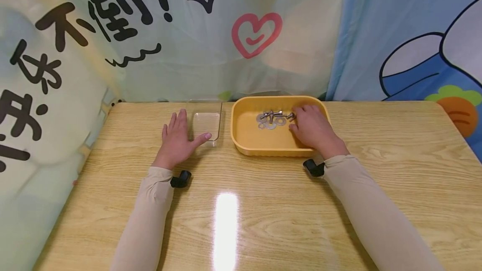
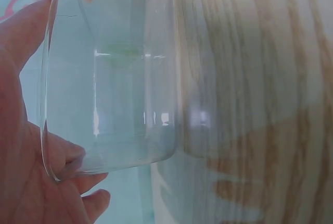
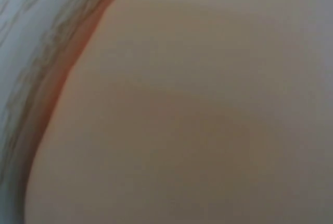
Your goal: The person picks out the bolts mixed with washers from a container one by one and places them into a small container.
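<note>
Head view: left hand (image 1: 178, 143) at the clear box (image 1: 206, 128), thumb spread from straight fingers. Right hand (image 1: 315, 128) is in the yellow tray (image 1: 276, 152) by the bolts (image 1: 273, 113); its grip I can't tell.

Plain beige sleeves (image 1: 373, 210) — wrinkled near the left cuff (image 1: 160, 174) — with black wrist cameras (image 1: 181, 179).

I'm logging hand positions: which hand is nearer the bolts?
Right. The right hand reaches into the tray, just right of the bolts; the left hand is farther left, at the clear box, outside the tray.
</note>
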A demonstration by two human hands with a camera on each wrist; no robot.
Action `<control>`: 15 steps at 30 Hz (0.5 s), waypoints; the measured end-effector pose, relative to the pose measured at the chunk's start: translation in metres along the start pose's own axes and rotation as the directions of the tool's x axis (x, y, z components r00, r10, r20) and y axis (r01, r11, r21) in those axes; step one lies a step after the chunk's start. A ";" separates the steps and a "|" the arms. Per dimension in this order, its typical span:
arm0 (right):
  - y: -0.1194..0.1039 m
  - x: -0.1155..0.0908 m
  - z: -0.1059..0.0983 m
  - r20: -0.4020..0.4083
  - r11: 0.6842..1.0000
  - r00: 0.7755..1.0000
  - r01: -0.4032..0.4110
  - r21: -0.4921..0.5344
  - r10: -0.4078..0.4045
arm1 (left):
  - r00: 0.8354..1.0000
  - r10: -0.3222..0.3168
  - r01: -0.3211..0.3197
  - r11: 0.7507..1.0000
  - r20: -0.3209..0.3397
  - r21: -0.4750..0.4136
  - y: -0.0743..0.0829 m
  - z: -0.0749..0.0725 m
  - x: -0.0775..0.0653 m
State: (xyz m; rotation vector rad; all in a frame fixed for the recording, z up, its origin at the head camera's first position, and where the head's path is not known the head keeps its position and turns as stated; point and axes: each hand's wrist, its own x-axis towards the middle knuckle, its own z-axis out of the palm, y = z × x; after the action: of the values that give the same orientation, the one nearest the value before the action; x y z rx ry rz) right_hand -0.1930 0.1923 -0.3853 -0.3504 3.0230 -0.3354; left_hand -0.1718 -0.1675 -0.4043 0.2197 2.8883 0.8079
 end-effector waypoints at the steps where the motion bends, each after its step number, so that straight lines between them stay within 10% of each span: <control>1: 0.000 0.000 0.000 0.001 1.000 1.000 0.000 -0.004 0.000 | 1.000 -0.001 0.001 1.000 0.000 0.000 0.000 0.000 0.000; 15: 0.000 0.002 0.003 0.013 0.999 1.000 0.006 -0.051 -0.006 | 1.000 0.002 -0.002 1.000 0.002 0.004 0.001 -0.001 -0.001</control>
State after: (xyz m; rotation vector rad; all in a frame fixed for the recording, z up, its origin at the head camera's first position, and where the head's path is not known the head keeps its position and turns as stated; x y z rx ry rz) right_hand -0.1951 0.1913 -0.3882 -0.3639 3.0231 -0.2565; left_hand -0.1711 -0.1673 -0.4034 0.2243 2.8889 0.8018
